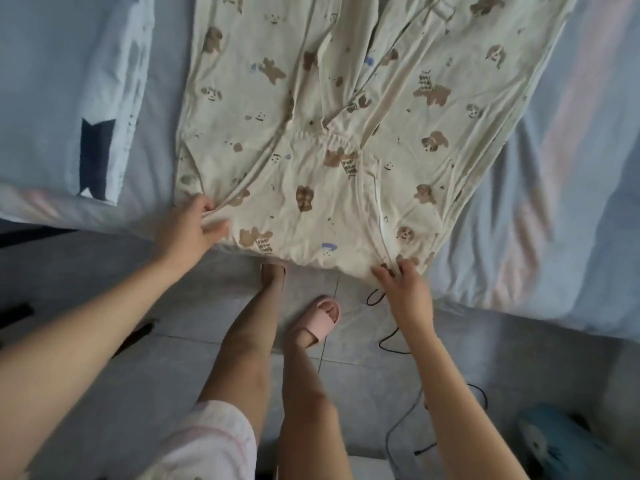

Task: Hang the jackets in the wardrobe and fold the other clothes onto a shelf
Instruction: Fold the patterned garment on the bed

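Bear-print pyjamas (pixel 311 161) on bed (pixel 561 174), near corners in pinch of left hand (pixel 192 228) and, seemingly, right hand (pixel 407 289).

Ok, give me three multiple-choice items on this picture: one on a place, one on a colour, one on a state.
1. The printed garment lies: A on the floor; B on the bed; C on a hanger.
2. The fully visible slipper is: A pink; B black; C green.
3. The left hand and right hand: A hang free; B hold a hanger; C grip the garment's near edge.
Key: 1 B, it is spread flat there; 2 A, its strap shows pink; 3 C, both pinch its hem.
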Demonstrator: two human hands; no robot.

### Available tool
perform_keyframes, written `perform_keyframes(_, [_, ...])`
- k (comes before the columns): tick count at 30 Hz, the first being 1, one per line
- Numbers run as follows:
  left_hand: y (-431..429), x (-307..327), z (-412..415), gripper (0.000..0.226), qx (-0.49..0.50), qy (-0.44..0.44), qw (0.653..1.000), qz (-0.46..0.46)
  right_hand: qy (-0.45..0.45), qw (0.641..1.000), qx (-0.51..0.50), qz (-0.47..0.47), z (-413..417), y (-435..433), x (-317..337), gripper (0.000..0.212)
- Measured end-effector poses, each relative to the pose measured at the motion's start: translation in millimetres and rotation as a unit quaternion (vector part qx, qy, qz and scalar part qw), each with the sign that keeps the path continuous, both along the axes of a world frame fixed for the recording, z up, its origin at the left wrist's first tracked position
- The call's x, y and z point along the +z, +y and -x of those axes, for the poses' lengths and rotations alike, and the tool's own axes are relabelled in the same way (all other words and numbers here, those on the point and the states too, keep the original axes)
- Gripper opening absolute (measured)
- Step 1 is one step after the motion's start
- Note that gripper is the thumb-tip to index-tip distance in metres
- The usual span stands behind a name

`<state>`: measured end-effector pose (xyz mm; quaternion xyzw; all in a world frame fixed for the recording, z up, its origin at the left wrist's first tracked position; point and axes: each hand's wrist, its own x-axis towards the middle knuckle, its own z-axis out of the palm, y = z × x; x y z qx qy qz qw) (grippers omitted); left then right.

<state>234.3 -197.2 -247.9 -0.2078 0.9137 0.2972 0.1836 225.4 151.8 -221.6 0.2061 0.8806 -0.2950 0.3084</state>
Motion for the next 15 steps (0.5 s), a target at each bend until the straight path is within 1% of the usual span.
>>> perform_keyframes(1, [-0.9,1.7,-3.9,0.036,-0.005,0.000,1.000,-0.022,0.012,0.999,0.048,0.008,-3.3,2.0,3.2,0.030])
perform_keyframes(2, [-1.7,1.9,-2.9,0.034,-0.008,0.002,0.999,-0.048,0.027,0.997,0.066,0.018,-4.9,3.0,3.7,0.029])
perform_keyframes(4, [-3.5,6.9,-2.6,0.032,-0.015,0.031,0.997,-0.066,0.037,0.997,0.045,0.056,-9.0,3.1,9.1,0.027])
perform_keyframes(6, [-6.5,12.5,2.3,0.029,-0.045,0.057,0.997,-0.023,0.045,0.996,0.052,0.052,-5.7,6.5,9.0,0.026])
perform_keyframes(8, [-9.8,14.0,5.3,0.028,-0.117,0.063,0.990,0.044,0.055,0.990,0.132,-0.003,-2.2,9.6,2.9,0.025])
perform_keyframes(10, [-10.7,9.1,10.8,0.031,-0.170,0.043,0.980,0.098,0.041,0.986,0.153,-0.049,0.2,8.7,-8.5,0.029])
perform_keyframes(12, [-8.0,2.6,7.7,0.032,-0.160,0.023,0.980,0.117,0.040,0.993,0.097,-0.053,-11.4,2.6,-17.8,0.031])
perform_keyframes(14, [-1.0,-3.9,1.7,0.031,-0.103,0.030,0.985,0.137,0.057,0.996,-0.028,-0.055,-18.9,-9.3,-18.6,0.037])
perform_keyframes(15, [3.4,-3.5,-3.7,0.035,-0.051,0.032,0.985,0.160,0.067,0.991,-0.090,-0.076,-21.1,-15.5,-18.3,0.044])
